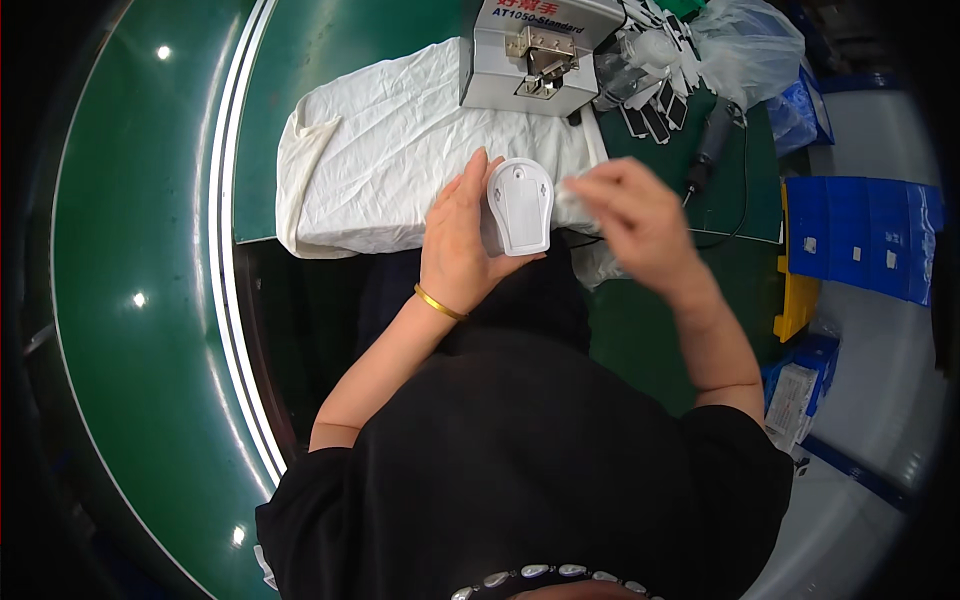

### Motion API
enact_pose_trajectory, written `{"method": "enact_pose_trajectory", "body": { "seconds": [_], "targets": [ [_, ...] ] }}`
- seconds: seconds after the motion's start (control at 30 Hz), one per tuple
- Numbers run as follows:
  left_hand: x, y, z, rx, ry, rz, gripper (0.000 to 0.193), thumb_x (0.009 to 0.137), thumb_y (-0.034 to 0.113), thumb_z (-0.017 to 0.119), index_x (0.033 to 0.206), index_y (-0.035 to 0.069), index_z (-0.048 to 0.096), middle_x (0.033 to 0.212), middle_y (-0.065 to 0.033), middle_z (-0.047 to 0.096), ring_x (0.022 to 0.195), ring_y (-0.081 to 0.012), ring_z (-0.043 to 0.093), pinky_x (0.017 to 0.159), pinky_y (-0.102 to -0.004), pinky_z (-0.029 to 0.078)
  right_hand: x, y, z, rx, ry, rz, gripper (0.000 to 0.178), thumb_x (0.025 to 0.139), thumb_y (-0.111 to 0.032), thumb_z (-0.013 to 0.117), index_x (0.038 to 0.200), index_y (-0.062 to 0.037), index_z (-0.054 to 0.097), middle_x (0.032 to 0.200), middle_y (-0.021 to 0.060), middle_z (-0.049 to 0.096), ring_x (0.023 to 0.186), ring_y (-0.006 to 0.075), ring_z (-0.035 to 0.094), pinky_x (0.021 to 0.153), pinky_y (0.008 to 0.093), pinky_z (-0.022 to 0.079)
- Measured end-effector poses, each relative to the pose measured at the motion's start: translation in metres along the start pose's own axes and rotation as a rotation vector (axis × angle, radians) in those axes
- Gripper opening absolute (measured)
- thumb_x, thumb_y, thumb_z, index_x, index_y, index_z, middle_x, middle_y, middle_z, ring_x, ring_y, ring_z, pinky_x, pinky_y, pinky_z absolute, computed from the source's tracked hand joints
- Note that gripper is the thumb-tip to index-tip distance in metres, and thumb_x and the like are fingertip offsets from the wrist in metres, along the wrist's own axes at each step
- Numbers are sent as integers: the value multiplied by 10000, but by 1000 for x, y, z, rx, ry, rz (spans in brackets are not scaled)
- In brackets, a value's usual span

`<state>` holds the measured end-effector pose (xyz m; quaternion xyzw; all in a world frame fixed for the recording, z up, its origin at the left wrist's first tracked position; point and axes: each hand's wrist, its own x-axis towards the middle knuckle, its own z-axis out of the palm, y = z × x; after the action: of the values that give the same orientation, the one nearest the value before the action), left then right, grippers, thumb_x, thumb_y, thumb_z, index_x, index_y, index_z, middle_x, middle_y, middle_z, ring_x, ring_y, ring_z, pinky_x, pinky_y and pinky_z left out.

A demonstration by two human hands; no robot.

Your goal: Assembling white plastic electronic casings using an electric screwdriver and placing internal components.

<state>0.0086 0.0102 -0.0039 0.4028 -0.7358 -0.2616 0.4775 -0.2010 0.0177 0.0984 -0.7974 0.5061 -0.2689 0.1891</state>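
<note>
My left hand [458, 235], a gold bangle on its wrist, is wrapped round a white plastic housing [522, 210]. The housing is rounded at its far end and narrower at its near end; its recessed face, with small screw posts and a rectangular panel, is turned up. Just right of it, my right hand [640, 220] hovers apart from the housing. Its thumb and fingers look pinched together, though motion blurs them. Something small and whitish shows at the fingertips, too smeared to name. Beneath and beyond both hands lies a white cloth [400, 150].
At the cloth's far edge stands a grey metal machine [535, 60]. Right of it are several white and black parts [655, 115], a clear plastic bag [745, 45] and a dark corded electric screwdriver [712, 140]. Blue bins [860, 235] stand farther right. A green surface [150, 200] curves along the left.
</note>
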Motion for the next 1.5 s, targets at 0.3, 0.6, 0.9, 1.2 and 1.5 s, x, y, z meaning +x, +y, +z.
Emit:
{"method": "enact_pose_trajectory", "body": {
  "seconds": [0.3,0.6,0.9,1.2,1.5],
  "targets": [
    [3,-4,4,-12,24,36,1163,557,238,924,1468,-76,273,1270,-194,619,1137,-337,619,1014,-472,438,-31,9,34,-26,-43,-139,281,802,74,668,1047,-53,726,965,111,631,795,241,636,686,305,511],
    [4,-4,6,-19,22,26,1159,564,242,923,1469,-74,272,1263,-191,627,1127,-337,627,1005,-473,443,-26,8,26,-67,-41,-154,334,762,106,651,1042,-64,721,960,119,625,808,271,627,676,328,506],
    [4,-6,4,-35,25,25,1157,553,246,929,1460,-76,288,1250,-183,637,1115,-336,633,1007,-478,440,-25,2,30,-56,-68,-158,396,712,130,624,1026,-89,728,978,114,625,846,274,638,716,337,526],
    [0,-10,5,-61,-6,8,1105,601,250,909,1459,-74,292,1291,-189,613,1148,-341,610,1027,-477,424,-21,-12,39,-75,-119,-244,358,710,97,654,1017,-80,709,968,90,621,800,271,623,660,336,516],
    [-1,-9,2,-64,-32,9,1109,607,139,883,1500,-36,249,1386,-194,535,1242,-352,538,1024,-400,431,-19,-5,30,-157,-123,-251,336,716,75,670,1010,-82,712,944,85,619,781,253,619,638,334,514]
  ]
}}
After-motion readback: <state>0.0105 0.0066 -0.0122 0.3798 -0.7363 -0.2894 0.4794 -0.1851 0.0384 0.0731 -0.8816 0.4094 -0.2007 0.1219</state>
